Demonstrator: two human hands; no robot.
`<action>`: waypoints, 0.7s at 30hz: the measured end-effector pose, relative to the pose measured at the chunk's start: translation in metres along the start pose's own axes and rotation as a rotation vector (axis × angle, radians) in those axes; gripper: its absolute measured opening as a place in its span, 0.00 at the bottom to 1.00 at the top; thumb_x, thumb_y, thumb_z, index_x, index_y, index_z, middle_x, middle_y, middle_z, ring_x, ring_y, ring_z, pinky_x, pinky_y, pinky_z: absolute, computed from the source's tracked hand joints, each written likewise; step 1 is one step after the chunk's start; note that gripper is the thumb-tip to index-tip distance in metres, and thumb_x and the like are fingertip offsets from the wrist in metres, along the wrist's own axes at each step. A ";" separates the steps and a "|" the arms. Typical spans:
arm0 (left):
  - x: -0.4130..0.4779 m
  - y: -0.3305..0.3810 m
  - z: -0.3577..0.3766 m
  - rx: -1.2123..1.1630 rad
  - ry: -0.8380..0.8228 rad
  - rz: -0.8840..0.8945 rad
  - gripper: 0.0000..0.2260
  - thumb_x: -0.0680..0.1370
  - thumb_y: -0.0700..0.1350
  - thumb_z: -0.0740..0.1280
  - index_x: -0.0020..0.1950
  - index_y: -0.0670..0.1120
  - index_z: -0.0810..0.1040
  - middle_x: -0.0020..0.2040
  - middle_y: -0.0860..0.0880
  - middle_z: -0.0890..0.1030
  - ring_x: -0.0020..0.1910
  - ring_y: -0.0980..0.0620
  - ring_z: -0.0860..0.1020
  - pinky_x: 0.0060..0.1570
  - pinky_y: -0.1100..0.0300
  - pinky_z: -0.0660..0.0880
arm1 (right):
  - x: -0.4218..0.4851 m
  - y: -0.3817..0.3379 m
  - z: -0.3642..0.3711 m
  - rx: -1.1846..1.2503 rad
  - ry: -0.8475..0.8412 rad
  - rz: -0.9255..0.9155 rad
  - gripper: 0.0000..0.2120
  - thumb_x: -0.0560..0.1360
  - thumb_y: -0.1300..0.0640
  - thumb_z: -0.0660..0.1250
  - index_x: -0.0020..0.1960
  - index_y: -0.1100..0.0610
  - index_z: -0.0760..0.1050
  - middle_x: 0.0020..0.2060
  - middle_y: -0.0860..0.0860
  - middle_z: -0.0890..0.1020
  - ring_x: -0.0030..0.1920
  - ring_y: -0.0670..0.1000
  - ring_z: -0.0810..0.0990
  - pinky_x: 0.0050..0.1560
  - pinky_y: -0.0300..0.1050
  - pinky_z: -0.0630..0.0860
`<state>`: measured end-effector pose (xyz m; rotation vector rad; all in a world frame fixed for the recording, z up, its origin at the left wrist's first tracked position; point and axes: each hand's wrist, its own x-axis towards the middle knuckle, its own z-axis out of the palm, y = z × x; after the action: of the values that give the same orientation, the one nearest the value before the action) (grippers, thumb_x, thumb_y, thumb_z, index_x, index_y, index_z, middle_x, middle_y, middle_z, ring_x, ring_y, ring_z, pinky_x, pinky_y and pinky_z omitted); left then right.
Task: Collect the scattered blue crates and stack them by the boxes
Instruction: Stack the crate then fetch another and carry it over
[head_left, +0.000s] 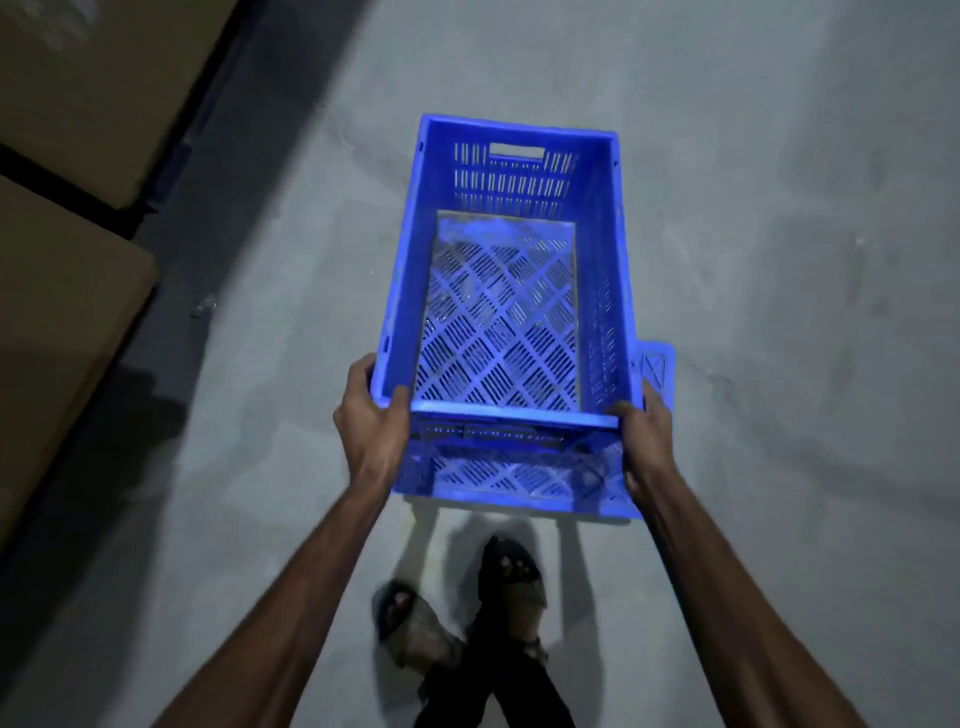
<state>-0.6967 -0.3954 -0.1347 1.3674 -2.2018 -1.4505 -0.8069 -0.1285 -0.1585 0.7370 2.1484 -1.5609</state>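
I hold a blue slatted plastic crate in front of me, its open top facing up and its far end tilted away. My left hand grips the near left corner of its rim, and my right hand grips the near right corner. Beneath it lies a second blue crate; only its near end and a right corner show. Whether the held crate touches the lower one I cannot tell.
Large brown cardboard boxes stand along the left edge, with another behind. The floor is bare grey concrete. My sandalled feet are just behind the crates. A small bit of debris lies near the boxes.
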 end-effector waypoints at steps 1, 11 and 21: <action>-0.018 -0.005 -0.004 -0.013 0.003 0.009 0.20 0.73 0.41 0.67 0.66 0.47 0.78 0.51 0.51 0.81 0.47 0.54 0.77 0.50 0.64 0.70 | -0.010 0.013 -0.008 -0.007 0.008 0.015 0.17 0.72 0.71 0.62 0.58 0.60 0.79 0.45 0.54 0.81 0.41 0.49 0.78 0.40 0.44 0.77; -0.099 -0.061 -0.011 0.113 -0.039 -0.024 0.19 0.81 0.44 0.66 0.72 0.51 0.69 0.57 0.50 0.80 0.48 0.48 0.76 0.44 0.59 0.68 | -0.056 0.101 -0.041 -0.176 -0.025 0.000 0.27 0.79 0.59 0.65 0.78 0.55 0.68 0.72 0.55 0.76 0.72 0.57 0.74 0.74 0.57 0.70; -0.063 -0.045 -0.004 0.259 -0.045 0.048 0.24 0.83 0.47 0.66 0.77 0.45 0.65 0.73 0.42 0.75 0.69 0.39 0.75 0.67 0.49 0.71 | -0.067 0.074 -0.031 -0.266 0.101 -0.056 0.28 0.74 0.45 0.64 0.72 0.54 0.73 0.64 0.51 0.81 0.64 0.52 0.79 0.65 0.48 0.72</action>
<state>-0.6325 -0.3549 -0.1488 1.3544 -2.5045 -1.2256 -0.7090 -0.0930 -0.1653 0.6844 2.4078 -1.2514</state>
